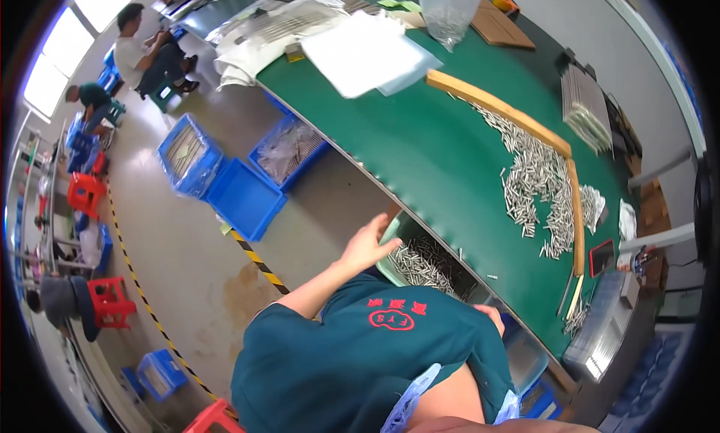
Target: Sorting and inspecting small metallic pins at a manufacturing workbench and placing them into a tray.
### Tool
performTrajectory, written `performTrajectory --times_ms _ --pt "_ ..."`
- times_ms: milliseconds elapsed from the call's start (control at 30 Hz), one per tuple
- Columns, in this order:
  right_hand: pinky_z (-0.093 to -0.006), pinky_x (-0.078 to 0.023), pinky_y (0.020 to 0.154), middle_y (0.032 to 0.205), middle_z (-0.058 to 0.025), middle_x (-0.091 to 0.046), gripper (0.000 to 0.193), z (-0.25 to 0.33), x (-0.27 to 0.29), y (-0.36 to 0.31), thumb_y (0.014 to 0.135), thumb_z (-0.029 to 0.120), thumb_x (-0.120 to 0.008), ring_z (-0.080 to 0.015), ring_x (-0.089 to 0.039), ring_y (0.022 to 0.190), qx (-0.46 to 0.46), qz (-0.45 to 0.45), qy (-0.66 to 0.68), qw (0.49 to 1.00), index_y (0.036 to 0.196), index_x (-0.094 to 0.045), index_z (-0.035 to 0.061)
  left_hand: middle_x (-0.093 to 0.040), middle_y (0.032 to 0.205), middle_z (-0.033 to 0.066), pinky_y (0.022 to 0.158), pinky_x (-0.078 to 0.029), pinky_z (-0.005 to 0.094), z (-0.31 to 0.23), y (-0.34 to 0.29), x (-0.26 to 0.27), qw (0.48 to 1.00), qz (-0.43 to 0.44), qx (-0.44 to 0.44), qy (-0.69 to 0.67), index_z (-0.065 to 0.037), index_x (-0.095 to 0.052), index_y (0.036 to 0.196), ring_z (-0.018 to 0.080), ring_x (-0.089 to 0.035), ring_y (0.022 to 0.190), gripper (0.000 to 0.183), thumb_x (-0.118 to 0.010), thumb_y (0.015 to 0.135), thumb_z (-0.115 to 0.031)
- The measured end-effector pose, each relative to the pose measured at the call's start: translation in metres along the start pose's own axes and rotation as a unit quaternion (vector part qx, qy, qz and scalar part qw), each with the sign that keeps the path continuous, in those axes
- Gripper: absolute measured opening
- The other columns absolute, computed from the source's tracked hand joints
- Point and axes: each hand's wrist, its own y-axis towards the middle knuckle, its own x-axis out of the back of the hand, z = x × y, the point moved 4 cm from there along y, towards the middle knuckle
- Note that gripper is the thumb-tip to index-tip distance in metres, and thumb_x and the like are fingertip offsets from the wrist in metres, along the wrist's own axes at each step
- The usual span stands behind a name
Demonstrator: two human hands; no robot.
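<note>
My left hand (367,244) reaches to the left rim of a light green basin (386,270), its thumb and fingers apart. Whether it touches the rim is hard to make out. Many small silvery metal pins (424,266) lie in the basin, which sits low beside the table's front edge and is partly covered by my dark green shirt. Only a bit of my right hand (492,317) shows at the basin's right side; its fingers are mostly hidden. On the green tabletop (420,155), a big heap of similar pins (536,182) lies against wooden strips (502,107).
White sheets (360,50) and a clear bag of pins (448,17) lie at the back. A phone (601,258) and a clear plastic box (596,335) are at the right. Blue crates (247,200) stand on the floor at left. Two people sit farther off.
</note>
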Motion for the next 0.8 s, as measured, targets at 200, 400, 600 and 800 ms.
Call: performTrajectory --times_ms 200,400,600,800 --pt "-0.0219 -0.039 0.059 0.083 -0.0035 -0.057 0.028 -0.100 -0.013 -0.003 0.084 0.014 -0.064 -0.0079 -0.048 0.066 -0.188 -0.150 0.261 0.935 0.106 -0.054 -0.0017 -0.063 0.082 0.0212 0.072 -0.047 0.0482 0.005 0.021 -0.016 0.991 0.020 -0.022 0.132 -0.005 -0.054 0.100 0.0404 -0.060 0.082 0.036 -0.056 0.081 -0.036" --pt "-0.0255 -0.040 0.083 0.102 -0.0101 -0.060 0.033 -0.096 -0.017 0.028 0.088 0.017 -0.058 -0.0154 -0.053 0.089 -0.096 -0.169 0.218 0.956 0.113 -0.052 -0.0048 -0.063 0.084 0.0216 0.074 -0.047 0.0470 -0.001 0.028 -0.016 0.992 0.003 -0.041 0.121 -0.004 -0.058 0.098 0.0396 -0.060 0.083 0.032 -0.055 0.081 -0.031" --pt "-0.0216 -0.033 0.053 0.070 0.0020 -0.052 0.019 -0.090 -0.025 -0.005 0.086 0.020 -0.063 -0.0034 -0.040 0.059 -0.189 -0.171 0.230 0.939 0.086 -0.053 0.0039 -0.063 0.088 0.0227 0.077 -0.047 0.0443 0.005 -0.004 -0.007 0.993 0.037 0.002 0.113 -0.005 -0.057 0.108 0.0388 -0.060 0.086 0.038 -0.056 0.081 -0.031" --pt "-0.0213 -0.032 0.052 0.067 0.0025 -0.049 0.020 -0.111 -0.021 -0.009 0.088 0.021 -0.061 -0.0034 -0.038 0.058 -0.130 -0.176 0.219 0.951 0.086 -0.052 0.0037 -0.063 0.085 0.0201 0.077 -0.047 0.0469 0.002 -0.015 -0.005 0.994 0.046 0.005 0.101 -0.004 -0.056 0.102 0.0377 -0.060 0.086 0.033 -0.054 0.081 -0.029"
